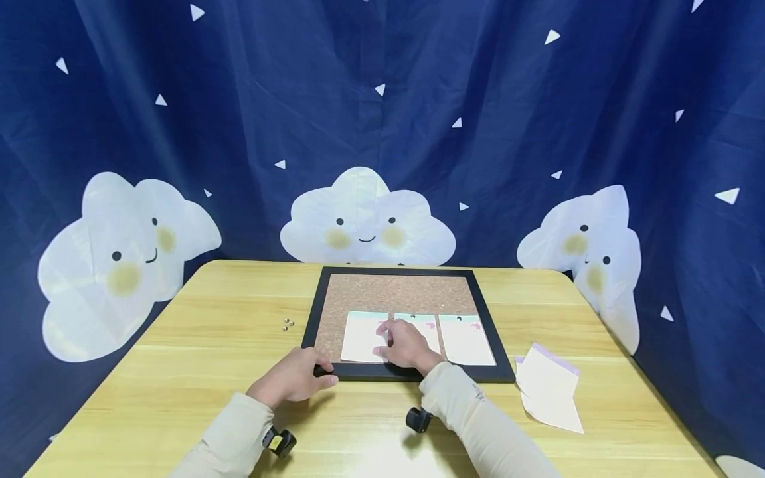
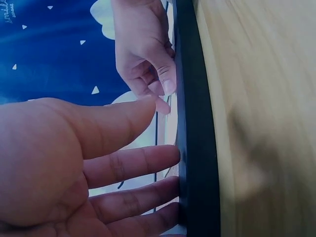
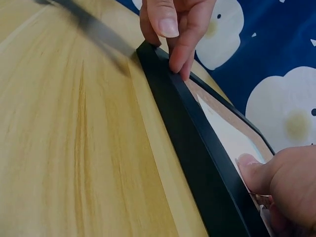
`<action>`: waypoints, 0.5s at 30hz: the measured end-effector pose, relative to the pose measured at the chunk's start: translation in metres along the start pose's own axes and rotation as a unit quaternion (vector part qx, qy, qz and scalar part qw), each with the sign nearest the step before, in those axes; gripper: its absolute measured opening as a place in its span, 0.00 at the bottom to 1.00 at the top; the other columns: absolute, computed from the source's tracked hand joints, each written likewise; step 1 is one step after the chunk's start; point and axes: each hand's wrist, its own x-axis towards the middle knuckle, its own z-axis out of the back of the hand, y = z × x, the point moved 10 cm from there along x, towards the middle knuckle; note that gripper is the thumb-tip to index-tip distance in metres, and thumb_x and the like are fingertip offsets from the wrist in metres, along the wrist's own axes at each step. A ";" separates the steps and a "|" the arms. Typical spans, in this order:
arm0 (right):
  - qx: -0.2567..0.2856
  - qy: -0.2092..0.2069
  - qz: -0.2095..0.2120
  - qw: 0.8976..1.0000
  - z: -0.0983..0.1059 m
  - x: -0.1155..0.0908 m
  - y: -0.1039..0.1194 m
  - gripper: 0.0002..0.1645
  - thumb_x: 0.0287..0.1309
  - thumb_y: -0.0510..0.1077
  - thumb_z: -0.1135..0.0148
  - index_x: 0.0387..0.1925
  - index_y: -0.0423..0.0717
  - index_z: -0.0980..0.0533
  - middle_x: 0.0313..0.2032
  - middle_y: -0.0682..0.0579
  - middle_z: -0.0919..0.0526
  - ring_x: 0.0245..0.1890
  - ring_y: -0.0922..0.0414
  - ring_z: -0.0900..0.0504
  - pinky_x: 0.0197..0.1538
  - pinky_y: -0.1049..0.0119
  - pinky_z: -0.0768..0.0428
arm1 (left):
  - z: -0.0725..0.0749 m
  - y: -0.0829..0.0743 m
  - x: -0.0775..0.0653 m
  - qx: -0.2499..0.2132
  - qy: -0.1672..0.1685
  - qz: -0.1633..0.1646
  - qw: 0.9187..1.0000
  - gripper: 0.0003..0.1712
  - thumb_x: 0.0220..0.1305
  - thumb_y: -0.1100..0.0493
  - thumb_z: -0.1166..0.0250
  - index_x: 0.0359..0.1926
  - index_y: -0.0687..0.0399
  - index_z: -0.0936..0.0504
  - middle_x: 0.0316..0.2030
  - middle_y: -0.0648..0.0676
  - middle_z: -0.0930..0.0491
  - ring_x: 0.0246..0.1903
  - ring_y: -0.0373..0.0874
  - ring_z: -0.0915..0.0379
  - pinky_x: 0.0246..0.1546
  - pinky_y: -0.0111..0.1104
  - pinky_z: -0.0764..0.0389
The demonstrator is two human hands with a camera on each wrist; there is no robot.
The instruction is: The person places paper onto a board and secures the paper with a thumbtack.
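A cork board (image 1: 394,289) in a black frame (image 1: 382,372) lies on the table. Three white sheets of paper with green top edges lie on the cork: a left sheet (image 1: 360,335), a middle sheet (image 1: 431,326) and a right sheet (image 1: 467,342). My right hand (image 1: 409,345) is over the left and middle sheets. Its thumb (image 3: 252,170) touches the left sheet near its right edge, apart from the index fingertip. My left hand (image 1: 295,375) touches the frame's front left corner; in the left wrist view its fingers (image 2: 133,163) reach the black edge, fairly straight.
Several small metallic pieces (image 1: 287,324) lie on the table left of the board. To the right, loose white papers with a purple edge (image 1: 546,385) overlap. A blue curtain (image 1: 382,133) with clouds hangs behind the table (image 1: 352,425).
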 end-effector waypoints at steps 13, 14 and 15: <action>0.020 0.017 0.028 0.999 0.000 0.000 0.000 0.18 0.56 0.46 0.30 0.46 0.44 0.21 0.28 0.57 0.27 0.28 0.59 0.30 0.35 0.64 0.27 | 0.026 0.015 0.012 -0.070 -0.043 -0.016 0.997 0.09 0.63 0.55 0.33 0.42 0.52 0.15 0.40 0.48 0.17 0.42 0.46 0.22 0.47 0.44 0.21; 0.021 0.020 0.027 0.999 -0.001 0.001 -0.001 0.17 0.56 0.46 0.30 0.46 0.44 0.21 0.28 0.57 0.27 0.28 0.60 0.30 0.36 0.65 0.27 | 0.030 0.019 0.014 -0.075 -0.050 -0.007 0.996 0.09 0.64 0.56 0.33 0.43 0.53 0.15 0.39 0.48 0.17 0.42 0.45 0.22 0.46 0.44 0.21; 0.023 0.023 0.027 0.999 -0.001 0.001 -0.001 0.17 0.56 0.45 0.31 0.46 0.44 0.21 0.28 0.57 0.27 0.28 0.60 0.30 0.36 0.65 0.27 | 0.033 0.022 0.015 -0.080 -0.056 0.001 0.995 0.08 0.64 0.56 0.34 0.42 0.52 0.15 0.39 0.47 0.17 0.41 0.44 0.22 0.45 0.42 0.21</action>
